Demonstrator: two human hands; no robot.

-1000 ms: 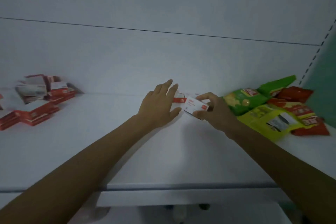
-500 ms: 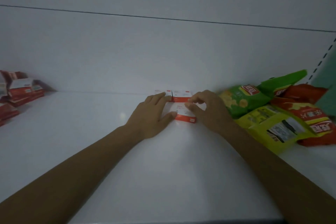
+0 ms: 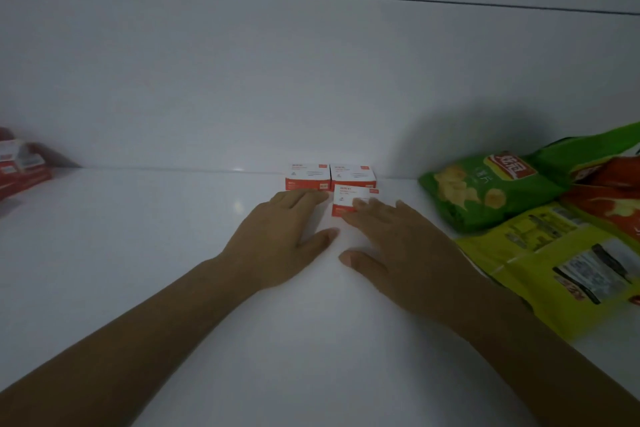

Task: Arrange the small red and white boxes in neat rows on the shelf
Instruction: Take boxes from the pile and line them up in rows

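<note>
Third small red-and-white box [image 3: 350, 199] on the shelf [image 3: 138, 253], touching the back pair; right hand [image 3: 398, 239] fingers [image 3: 367, 203] flat on top, left hand [image 3: 277, 236] open, empty. Probably light, stiff card; best pinched by the sides.

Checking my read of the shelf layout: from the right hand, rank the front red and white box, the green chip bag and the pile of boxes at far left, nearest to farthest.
1. Front red and white box: under the right hand's fingertips, at centre.
2. Green chip bag: to the right, beside the hand.
3. Pile of boxes: at the shelf's far left edge.
</note>
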